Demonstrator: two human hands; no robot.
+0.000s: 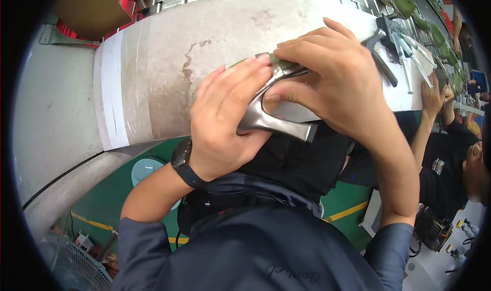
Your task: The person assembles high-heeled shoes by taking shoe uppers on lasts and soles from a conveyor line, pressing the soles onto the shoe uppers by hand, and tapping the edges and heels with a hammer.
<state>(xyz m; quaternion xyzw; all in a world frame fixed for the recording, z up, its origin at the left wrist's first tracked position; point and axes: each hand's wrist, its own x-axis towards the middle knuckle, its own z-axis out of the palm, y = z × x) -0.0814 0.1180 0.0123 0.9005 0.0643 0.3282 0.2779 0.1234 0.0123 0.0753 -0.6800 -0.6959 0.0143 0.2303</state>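
Observation:
Both my hands hold a high-heeled shoe [257, 114] above the padded worktop. Its sole and heel are shiny silver, with a dark tip on the heel that points to the lower right. A strip of green upper [284, 65] shows between my hands; most of the rest is hidden. My left hand [223, 114] is wrapped round the shoe from the left, fingers over the green part. From the right, my right hand [332, 71] grips it, the fingers on the green edge and the thumb inside the arch under the sole.
A hammer [382, 61] with a dark handle lies to the right, beside several pale pens [409, 53]. Green shoes [401, 4] line the rack at the upper right. A co-worker's hand [433, 97] rests at the right edge of the worktop [169, 76]. A fan [76, 263] stands lower left.

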